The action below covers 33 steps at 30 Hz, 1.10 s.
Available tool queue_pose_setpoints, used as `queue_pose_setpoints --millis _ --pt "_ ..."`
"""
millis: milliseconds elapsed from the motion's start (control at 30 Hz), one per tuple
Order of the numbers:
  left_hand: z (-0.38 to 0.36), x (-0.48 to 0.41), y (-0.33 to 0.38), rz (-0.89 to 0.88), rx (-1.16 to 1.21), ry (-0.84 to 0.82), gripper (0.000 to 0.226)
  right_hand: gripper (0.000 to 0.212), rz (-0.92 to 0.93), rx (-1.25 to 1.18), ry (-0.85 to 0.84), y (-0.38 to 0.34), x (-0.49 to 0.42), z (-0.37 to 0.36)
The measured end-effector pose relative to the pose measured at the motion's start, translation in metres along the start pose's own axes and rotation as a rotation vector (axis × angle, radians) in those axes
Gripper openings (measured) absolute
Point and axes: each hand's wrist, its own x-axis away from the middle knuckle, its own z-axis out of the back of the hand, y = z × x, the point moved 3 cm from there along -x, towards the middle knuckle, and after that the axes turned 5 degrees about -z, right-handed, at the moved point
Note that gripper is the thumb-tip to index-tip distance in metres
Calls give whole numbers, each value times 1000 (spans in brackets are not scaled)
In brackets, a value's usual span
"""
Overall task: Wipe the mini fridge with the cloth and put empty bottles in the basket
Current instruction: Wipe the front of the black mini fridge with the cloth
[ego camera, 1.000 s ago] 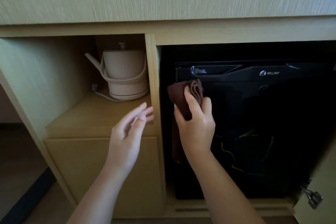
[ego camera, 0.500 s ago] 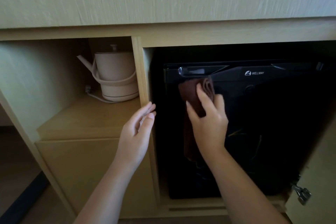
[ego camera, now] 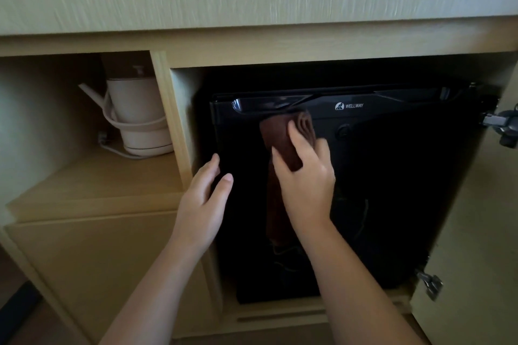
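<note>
A black mini fridge [ego camera: 392,176] with a closed glossy door sits inside the right cabinet bay. My right hand [ego camera: 305,182] holds a brown cloth [ego camera: 283,140] bunched under its fingers and presses it on the door just below the top handle recess [ego camera: 269,105]; a tail of cloth hangs down behind the hand. My left hand [ego camera: 204,202] is flat and relaxed, fingertips at the fridge door's left edge. No bottles or basket are in view.
A cream electric kettle [ego camera: 137,117] with its cord stands on the shelf in the left bay. A wooden divider [ego camera: 171,120] separates the bays. The open cabinet door [ego camera: 476,232] with metal hinges stands at the right.
My right hand has slid the cloth rightward along the top of the fridge door. My left hand has moved from in front of the divider to the fridge's left edge.
</note>
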Motion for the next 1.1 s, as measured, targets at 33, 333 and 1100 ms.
queue_pose_setpoints --millis 33,333,1100 --pt "-1 0 0 -4 -12 3 48 45 10 18 -19 13 11 5" --pt "-6 2 2 -28 -77 23 52 47 -116 2 45 20 -18 28" --pt "-9 8 -16 -44 -142 0 57 47 -12 56 -80 95 62 33"
